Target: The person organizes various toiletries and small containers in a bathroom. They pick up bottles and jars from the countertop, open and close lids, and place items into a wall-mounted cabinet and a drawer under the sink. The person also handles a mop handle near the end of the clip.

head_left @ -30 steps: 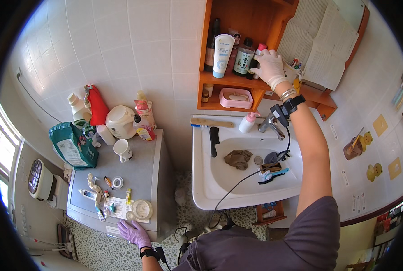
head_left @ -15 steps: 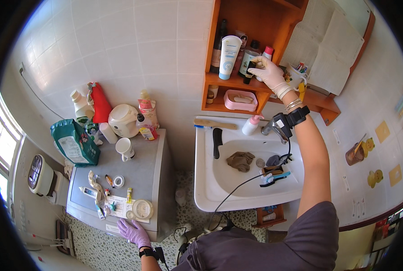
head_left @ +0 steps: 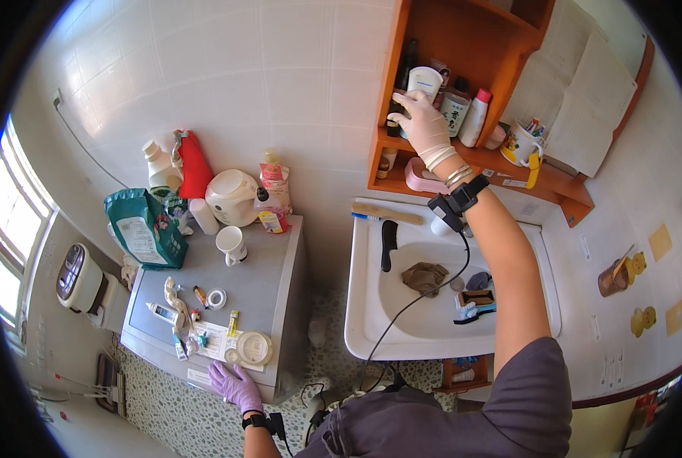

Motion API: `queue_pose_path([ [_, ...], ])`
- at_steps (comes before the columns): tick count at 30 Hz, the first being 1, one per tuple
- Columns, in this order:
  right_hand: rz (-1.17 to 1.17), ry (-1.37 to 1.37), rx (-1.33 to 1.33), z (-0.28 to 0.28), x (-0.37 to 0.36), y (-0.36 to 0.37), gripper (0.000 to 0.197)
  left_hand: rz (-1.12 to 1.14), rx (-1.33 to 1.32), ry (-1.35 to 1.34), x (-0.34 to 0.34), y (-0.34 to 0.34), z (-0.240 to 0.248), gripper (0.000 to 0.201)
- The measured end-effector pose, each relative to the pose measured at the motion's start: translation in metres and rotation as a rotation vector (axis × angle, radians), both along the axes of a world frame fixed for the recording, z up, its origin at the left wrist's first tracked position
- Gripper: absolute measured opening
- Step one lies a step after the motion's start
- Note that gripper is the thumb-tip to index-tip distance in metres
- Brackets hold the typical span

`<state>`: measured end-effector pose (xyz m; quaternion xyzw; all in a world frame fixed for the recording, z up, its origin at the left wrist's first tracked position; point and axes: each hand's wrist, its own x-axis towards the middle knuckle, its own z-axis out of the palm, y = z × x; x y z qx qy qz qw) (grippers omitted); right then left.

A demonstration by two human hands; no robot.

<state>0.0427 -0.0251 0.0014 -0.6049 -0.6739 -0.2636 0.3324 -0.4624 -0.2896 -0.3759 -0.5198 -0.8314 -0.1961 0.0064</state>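
Observation:
My right hand [head_left: 423,124], in a white glove, reaches up into the wooden wall shelf with its fingers closed on a small dark bottle [head_left: 394,120]. The hand partly covers a white squeeze tube [head_left: 425,80] standing behind it. Just right of the hand are a clear bottle [head_left: 454,113] with a pale label and a white bottle with a red cap [head_left: 475,117]. My left hand [head_left: 235,388], in a purple glove, lies flat with fingers spread on the front edge of the grey appliance top [head_left: 272,267]. Nothing is in it.
Below the wooden shelf [head_left: 559,191], a white sink [head_left: 360,332] holds a brown cloth [head_left: 425,277] and brushes. A black comb [head_left: 389,244] lies on its rim. A mug [head_left: 232,244], a teal bag [head_left: 144,229], bottles and small tubes stand on the appliance top.
My right hand has moved left along the shelf with the small dark bottle, uncovering the red-capped bottle. My left hand stays on the appliance edge. The whole view has shifted slightly.

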Motion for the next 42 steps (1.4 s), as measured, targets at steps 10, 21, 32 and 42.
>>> queue_pose_path([
  [10, -0.266, -0.242, -0.172, 0.003, 0.001, 0.001, 0.059, 0.005, 0.033, 0.017, 0.001, 0.000, -0.003, 0.059],
  [21, -0.248, -0.407, -0.089, -0.001, 0.000, 0.002, 0.053, 0.017, 0.048, 0.031, 0.002, 0.002, 0.000, 0.057],
  [32, -0.310, -0.233, -0.270, 0.007, -0.003, 0.008, 0.054, 0.036, -0.004, 0.042, 0.001, 0.002, -0.002, 0.058],
  [42, 0.500, 0.573, -0.295, 0.009, -0.034, -0.069, 0.031, 0.049, 0.455, -0.130, 0.027, -0.006, 0.055, 0.064],
])
